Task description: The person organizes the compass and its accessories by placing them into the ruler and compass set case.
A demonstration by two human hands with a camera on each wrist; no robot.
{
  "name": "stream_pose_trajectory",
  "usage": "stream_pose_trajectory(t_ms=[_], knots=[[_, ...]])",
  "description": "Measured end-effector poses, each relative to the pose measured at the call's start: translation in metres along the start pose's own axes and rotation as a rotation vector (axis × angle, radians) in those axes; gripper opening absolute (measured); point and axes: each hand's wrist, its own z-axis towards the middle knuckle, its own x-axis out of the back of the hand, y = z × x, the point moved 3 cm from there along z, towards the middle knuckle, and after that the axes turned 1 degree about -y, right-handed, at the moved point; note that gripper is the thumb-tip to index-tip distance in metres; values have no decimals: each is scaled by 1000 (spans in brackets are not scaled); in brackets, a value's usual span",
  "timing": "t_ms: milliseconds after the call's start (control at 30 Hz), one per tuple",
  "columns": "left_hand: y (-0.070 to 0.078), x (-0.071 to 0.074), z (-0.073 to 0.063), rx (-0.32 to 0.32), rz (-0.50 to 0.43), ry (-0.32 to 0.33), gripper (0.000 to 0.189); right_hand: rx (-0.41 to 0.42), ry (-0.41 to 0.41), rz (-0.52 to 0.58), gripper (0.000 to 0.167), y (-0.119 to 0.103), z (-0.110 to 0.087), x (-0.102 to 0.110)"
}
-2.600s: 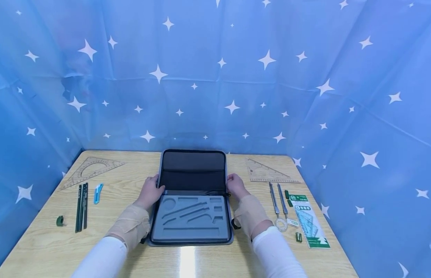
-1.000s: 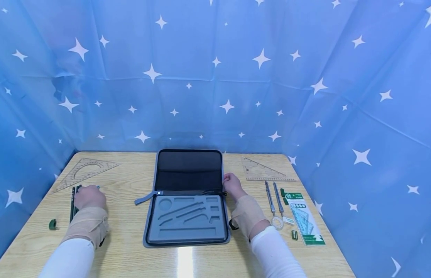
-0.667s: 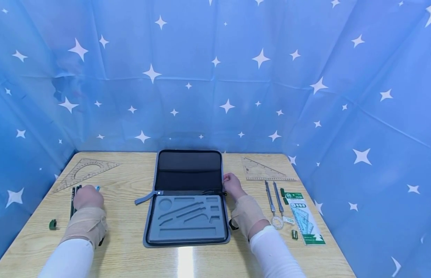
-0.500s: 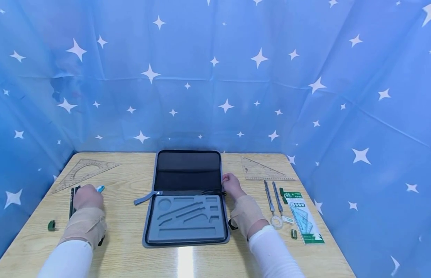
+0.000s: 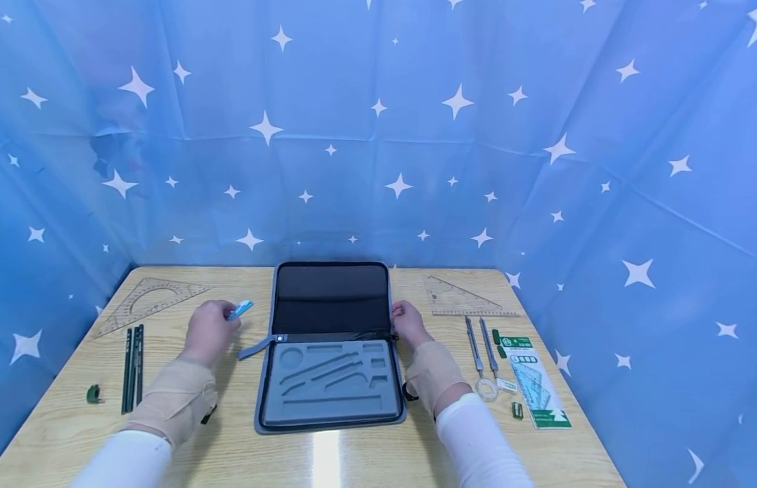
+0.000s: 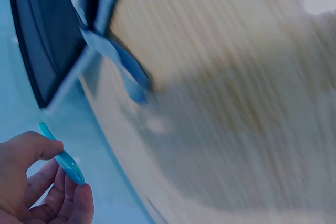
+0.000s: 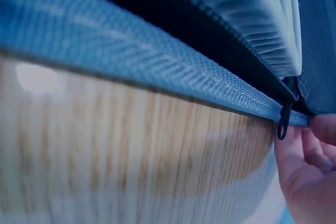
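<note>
A small blue utility knife [image 5: 240,310] is pinched between the thumb and fingers of my left hand [image 5: 209,332], raised left of the case lid. In the left wrist view the knife [image 6: 68,165] slants across the fingertips. The grey zip case [image 5: 332,298] lies open, its lid standing up at the back and a grey foam insert [image 5: 329,411] with shaped recesses in front. My right hand [image 5: 410,324] grips the lid's right edge near the hinge. In the right wrist view its thumb and fingers close on that edge beside a black zipper pull [image 7: 284,120].
Pencils [image 5: 132,369], a green sharpener-like piece [image 5: 93,394] and a clear set square [image 5: 152,298] lie left. Right are another set square [image 5: 463,298], two compasses [image 5: 489,347], a tape roll [image 5: 486,389], an eraser [image 5: 507,385], a green sharpener [image 5: 516,410] and a ruler pack [image 5: 537,386].
My left hand let go of the lid's left edge, reached to the left, picked up the utility knife beside the pencils and carried it right towards the case. The right hand stays on the lid.
</note>
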Motion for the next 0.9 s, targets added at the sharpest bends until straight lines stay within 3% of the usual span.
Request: stream_pose_trajectory(t_ms=[200, 333, 533, 700, 800, 900], knots=[[30, -12, 0, -129, 0, 8, 26, 17, 12, -101, 12, -4, -2, 2], [57, -24, -7, -221, 0, -29, 21, 27, 20, -126, 15, -7, -3, 4], [98, -59, -31, -335, 12, -115, 17, 8, 9, -124, 17, -7, -3, 5], [118, -89, -55, -493, 56, -173, 18, 2, 7, -118, 19, -5, -3, 3], [127, -102, -68, -535, 98, -235, 18, -5, 1, -117, 21, -3, -2, 3], [132, -113, -76, -533, 128, -291, 17, -2, 3, -122, 21, -3, -2, 2]])
